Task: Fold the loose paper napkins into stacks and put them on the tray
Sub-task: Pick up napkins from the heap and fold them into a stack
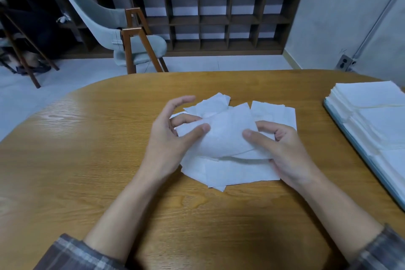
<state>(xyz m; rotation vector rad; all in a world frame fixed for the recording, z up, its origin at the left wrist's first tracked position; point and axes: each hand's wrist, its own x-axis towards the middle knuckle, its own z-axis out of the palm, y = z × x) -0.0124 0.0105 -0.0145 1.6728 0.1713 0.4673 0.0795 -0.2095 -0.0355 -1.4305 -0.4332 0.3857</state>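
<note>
A white paper napkin (225,136) is lifted a little above a pile of loose napkins (236,173) in the middle of the wooden table. My left hand (171,138) pinches its left edge between thumb and a finger, the other fingers spread. My right hand (280,147) pinches its right edge with thumb on top. The napkin bows between them. At the right edge of the table lies a pale blue tray (359,151) with stacks of folded napkins (377,112) on it.
The oval wooden table (109,160) has bare surface to the left and in front of the pile. Beyond its far edge stand a grey chair (122,35) and a dark shelf unit (219,22) with potted plants.
</note>
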